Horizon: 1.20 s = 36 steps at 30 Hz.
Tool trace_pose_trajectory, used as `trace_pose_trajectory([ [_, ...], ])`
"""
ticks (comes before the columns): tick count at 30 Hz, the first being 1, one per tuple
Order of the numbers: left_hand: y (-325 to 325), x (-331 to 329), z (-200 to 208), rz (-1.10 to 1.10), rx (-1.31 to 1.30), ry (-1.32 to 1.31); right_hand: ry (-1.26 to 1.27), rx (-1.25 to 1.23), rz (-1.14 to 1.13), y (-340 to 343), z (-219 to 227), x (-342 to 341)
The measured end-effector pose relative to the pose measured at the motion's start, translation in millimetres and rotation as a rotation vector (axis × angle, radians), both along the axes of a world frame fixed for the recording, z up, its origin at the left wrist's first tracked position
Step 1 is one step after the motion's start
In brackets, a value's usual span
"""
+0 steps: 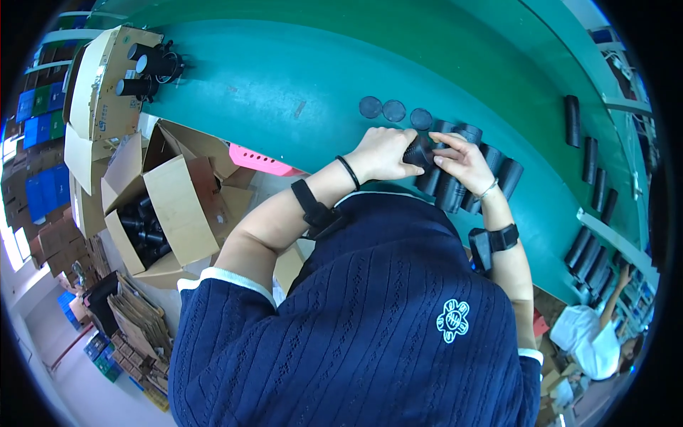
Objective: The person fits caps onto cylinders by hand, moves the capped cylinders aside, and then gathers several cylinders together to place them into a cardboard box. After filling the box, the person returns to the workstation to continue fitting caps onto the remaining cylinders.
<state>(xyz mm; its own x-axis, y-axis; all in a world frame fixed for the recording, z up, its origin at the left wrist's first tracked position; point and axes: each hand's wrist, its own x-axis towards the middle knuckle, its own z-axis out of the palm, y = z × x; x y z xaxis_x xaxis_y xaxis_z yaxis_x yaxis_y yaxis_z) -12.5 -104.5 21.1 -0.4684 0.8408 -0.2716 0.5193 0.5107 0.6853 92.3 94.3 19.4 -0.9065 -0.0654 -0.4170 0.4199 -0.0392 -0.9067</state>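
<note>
My left hand (386,154) is closed around a black round part with a ribbed-looking end (418,151), close in front of my body. Just to its right is my right hand (466,165), its thumb and fingers apart with the fingertips close to that part; whether they touch it I cannot tell. Several black cylinders (449,193) lie side by side on the green table (284,78), partly hidden under my right hand. Beyond my hands, three flat black discs (393,110) lie in a row.
At the far left, black cylindrical units with cables (158,65) stand by a carton (107,85). An open carton (178,206) holding black parts is left of the table, near a pink basket (262,160). More black tubes (590,160) line the right side; a person in white (587,340) is beyond.
</note>
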Motion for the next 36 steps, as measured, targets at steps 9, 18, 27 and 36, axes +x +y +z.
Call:
trace_pose_trajectory([
  [9,-4,-4,10,-0.147,-0.073,0.063,-0.024,-0.001,0.127,-6,-9,-10],
  [18,-12,0,4,-0.216,-0.147,0.108,0.036,0.403,0.393,-32,17,-22],
  [27,-32,-3,-3,-0.124,-0.154,0.058,0.044,0.254,0.305,-37,-8,-31],
  [36,-35,-12,-4,-0.112,-0.153,-0.010,-0.058,0.131,0.391,-32,-11,-47],
])
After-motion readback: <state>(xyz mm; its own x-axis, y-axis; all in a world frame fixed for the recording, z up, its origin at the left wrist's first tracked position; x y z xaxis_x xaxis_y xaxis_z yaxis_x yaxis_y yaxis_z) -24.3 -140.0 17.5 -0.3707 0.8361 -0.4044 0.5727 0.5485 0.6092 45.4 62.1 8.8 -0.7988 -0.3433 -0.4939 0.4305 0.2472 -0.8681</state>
